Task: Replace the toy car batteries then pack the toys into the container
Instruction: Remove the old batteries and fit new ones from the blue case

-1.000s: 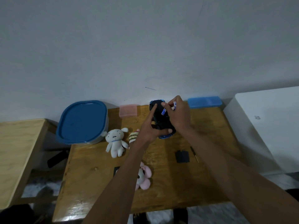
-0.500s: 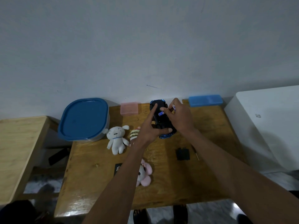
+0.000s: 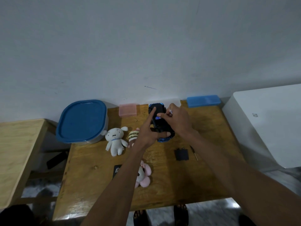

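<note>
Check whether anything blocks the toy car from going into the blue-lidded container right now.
Yes. The blue lid sits closed on the container, so the toy car, held by the left hand, cannot go in. The white plush lies between them.

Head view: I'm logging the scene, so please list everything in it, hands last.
table: 1, brown wood, centre
toy car: 1, black and blue, upside down, held at table's far middle
battery: 1, blue, in car's underside
container: 1, blue lid on, far left corner
plush toys: 3; white, striped, pink
cover: 1, black, right of centre
screwdriver: 1, beside cover
boxes: pink, blue, by wall
left hand: grips car
right hand: fingers on battery
</note>
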{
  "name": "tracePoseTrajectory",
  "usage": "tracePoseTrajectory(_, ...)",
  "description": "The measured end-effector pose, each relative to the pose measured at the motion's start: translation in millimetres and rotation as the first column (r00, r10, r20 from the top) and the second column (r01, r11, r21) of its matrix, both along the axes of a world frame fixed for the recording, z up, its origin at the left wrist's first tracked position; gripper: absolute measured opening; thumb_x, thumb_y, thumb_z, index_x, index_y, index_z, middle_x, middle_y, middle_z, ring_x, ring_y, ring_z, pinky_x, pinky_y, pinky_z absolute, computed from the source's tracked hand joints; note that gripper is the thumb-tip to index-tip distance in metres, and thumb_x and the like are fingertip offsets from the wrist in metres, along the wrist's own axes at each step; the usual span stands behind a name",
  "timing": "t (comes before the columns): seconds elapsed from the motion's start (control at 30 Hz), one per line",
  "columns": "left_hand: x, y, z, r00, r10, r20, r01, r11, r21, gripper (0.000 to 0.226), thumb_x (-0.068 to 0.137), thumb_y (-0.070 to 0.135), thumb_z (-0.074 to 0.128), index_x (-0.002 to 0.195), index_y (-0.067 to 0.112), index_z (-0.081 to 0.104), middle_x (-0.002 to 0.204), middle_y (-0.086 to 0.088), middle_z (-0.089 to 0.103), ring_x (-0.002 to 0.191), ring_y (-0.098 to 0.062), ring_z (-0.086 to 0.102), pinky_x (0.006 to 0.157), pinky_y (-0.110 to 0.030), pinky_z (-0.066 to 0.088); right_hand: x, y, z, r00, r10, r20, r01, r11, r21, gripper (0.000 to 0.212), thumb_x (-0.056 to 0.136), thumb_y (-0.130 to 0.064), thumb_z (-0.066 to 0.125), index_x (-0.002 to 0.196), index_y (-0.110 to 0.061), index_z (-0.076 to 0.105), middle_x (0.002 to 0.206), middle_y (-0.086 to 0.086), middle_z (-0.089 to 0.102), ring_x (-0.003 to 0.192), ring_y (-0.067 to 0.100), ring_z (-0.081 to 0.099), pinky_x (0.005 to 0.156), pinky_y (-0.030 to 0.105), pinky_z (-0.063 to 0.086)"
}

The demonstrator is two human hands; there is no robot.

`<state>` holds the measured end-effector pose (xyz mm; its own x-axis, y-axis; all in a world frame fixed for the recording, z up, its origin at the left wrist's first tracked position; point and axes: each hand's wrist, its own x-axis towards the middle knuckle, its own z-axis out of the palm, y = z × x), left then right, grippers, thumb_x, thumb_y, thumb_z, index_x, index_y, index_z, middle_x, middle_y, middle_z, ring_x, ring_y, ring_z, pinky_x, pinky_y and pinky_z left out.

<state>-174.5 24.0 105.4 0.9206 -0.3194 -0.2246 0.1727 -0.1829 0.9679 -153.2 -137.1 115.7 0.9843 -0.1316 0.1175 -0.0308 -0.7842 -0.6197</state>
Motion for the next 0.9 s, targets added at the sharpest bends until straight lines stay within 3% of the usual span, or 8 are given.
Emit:
tracePoseTrajectory(0.2,-0.7,3.5,0.6,1.0,0.005,-0.014,-0.006,0.999,-0.042,0.115,0.07,-0.003,0.087,0.158,0.035,0.025,0.144,-0.004,0.049,0.126,-0.026,0.057,0.083,-0.019,0.058,-5.8,-2.5,0.0,1.0,0.017,-0.011,-0.016,0.999,0.046,0.028,0.09,-0.048,0.067,0.088,-0.02,0.062,0.077,-0.002,0.066,0.067,0.012,0.064,0.056,0.035,0.057)
tracePoseTrajectory(0.4,-1.8,4.7,0.5,1.0,0.01,-0.004,-0.01,0.999,-0.051,0.113,0.073,-0.004,0.085,0.159,0.033,0.022,0.135,0.003,0.051,0.122,-0.021,0.058,0.083,-0.017,0.057,1.5,-2.6,9.1,0.994,-0.009,-0.113,0.037,0.967,0.251,0.022,0.087,-0.034,0.075,0.077,-0.017,0.066,0.072,0.0,0.067,0.067,0.018,0.065,0.061,0.039,0.055)
tracePoseTrajectory(0.5,-2.3,4.3,0.9,1.0,0.012,-0.003,-0.012,0.999,-0.048,0.113,0.073,-0.003,0.085,0.159,0.035,0.022,0.132,0.008,0.051,0.122,-0.019,0.058,0.086,-0.02,0.057,3.2,-1.5,11.8,0.994,0.007,-0.113,0.021,0.97,0.242,0.023,0.085,-0.034,0.076,0.073,-0.018,0.065,0.07,-0.001,0.066,0.066,0.017,0.064,0.059,0.036,0.054)
tracePoseTrajectory(0.6,-3.0,4.3,1.0,1.0,0.012,-0.002,-0.012,0.999,-0.053,0.115,0.071,-0.001,0.088,0.158,0.036,0.023,0.134,0.006,0.052,0.126,-0.025,0.058,0.097,-0.036,0.056,1.4,-0.2,11.6,0.995,0.024,-0.095,-0.001,0.973,0.229,0.024,0.085,-0.032,0.076,0.071,-0.018,0.064,0.069,-0.002,0.064,0.065,0.015,0.062,0.054,0.03,0.048)
tracePoseTrajectory(0.9,0.1,0.6,10.0,0.999,0.047,-0.009,-0.047,0.994,-0.096,0.115,0.072,-0.004,0.085,0.159,0.035,0.022,0.126,0.019,0.052,0.122,-0.023,0.059,0.088,-0.025,0.058,2.7,2.0,21.9,0.997,0.042,-0.061,-0.03,0.982,0.186,0.029,0.087,-0.037,0.073,0.065,-0.027,0.056,0.069,-0.003,0.062,0.067,0.016,0.062,0.052,0.03,0.045)
